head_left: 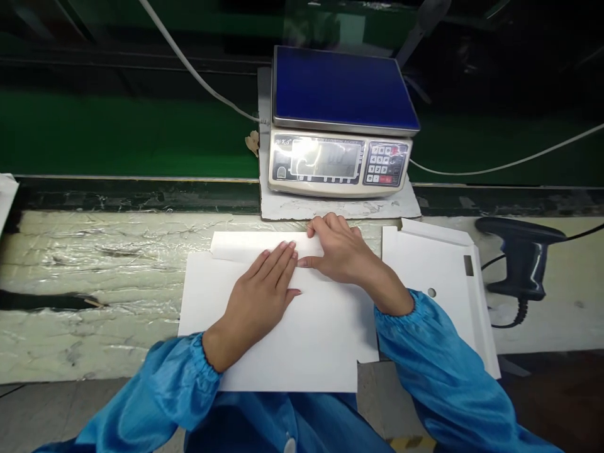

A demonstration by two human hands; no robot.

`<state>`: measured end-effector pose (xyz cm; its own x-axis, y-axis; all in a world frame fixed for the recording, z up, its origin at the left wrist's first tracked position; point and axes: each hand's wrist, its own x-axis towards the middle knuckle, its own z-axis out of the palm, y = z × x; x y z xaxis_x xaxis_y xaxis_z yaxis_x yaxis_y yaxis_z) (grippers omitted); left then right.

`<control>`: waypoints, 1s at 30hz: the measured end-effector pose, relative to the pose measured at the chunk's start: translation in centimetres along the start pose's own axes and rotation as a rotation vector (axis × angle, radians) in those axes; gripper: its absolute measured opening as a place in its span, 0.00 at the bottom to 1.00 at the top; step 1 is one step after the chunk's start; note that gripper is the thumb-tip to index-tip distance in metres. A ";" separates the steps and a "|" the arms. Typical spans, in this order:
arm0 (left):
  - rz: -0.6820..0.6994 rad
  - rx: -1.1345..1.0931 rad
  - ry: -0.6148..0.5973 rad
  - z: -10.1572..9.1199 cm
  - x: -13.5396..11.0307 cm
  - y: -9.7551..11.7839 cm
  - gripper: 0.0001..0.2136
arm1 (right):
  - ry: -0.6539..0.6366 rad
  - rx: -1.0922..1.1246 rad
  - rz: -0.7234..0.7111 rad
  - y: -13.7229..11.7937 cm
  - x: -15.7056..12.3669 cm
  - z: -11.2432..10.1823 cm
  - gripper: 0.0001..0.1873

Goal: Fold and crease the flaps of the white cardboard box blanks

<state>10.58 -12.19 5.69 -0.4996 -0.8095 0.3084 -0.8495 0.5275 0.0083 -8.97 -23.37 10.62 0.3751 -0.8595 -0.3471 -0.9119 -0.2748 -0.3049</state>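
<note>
A large white sheet of card [302, 333] lies flat on the bench in front of me, its far edge folded over into a narrow flap [236, 245]. My left hand [264, 292] rests flat on the sheet with fingers stretched out, fingertips at the flap's edge. My right hand [337, 248] lies over the flap's right end, fingers curled and pressing on it. Both arms wear blue sleeves.
A weighing scale [340, 126] with a blue platform stands just beyond the sheet. A second white card piece [438, 277] with a small hole lies to the right. A black handheld scanner [523, 258] stands at far right. White cables run behind, across a green belt [117, 135].
</note>
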 end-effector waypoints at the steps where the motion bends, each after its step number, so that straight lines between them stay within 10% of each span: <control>1: -0.043 -0.003 -0.013 0.1 -0.6 0.3 0.29 | 0.042 -0.015 -0.007 0.0 -0.4 0.4 0.25; 7: -0.155 0.001 -0.017 -0.3 -2.0 0.1 0.30 | 0.619 -0.305 -0.256 -1.7 -4.6 5.1 0.10; 9: -0.162 0.005 -0.010 -0.4 -1.9 0.3 0.30 | 0.693 -0.330 -0.400 -2.5 -5.8 6.9 0.18; 30: -0.383 0.083 -0.023 -1.5 -5.1 -1.0 0.42 | 0.667 -0.298 -0.365 0.2 -8.0 8.5 0.36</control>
<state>14.20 -8.20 5.55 -0.1466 -0.9498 0.2764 -0.9856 0.1642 0.0413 -10.79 -12.89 5.82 0.5647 -0.7435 0.3582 -0.7928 -0.6093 -0.0149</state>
